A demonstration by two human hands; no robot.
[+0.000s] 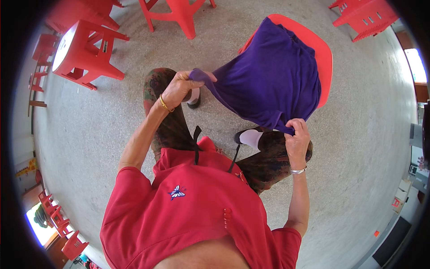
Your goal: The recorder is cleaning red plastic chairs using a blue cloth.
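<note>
A purple cloth garment lies spread over a red plastic stool, its near edge drawn out towards me. My left hand, with a gold bangle at the wrist, pinches one corner of that edge above my left knee. Over my right knee, my right hand grips the other near corner, bunched between thumb and fingers. Between the two hands the edge hangs in a shallow curve. Folds gather at the garment's right side, and most of the stool's seat is hidden under it.
A red stool with a white top stands at the left. Another red stool is at the top, and more red plastic furniture is at upper right. Speckled hard floor surrounds me. A small orange-red object lies at the right.
</note>
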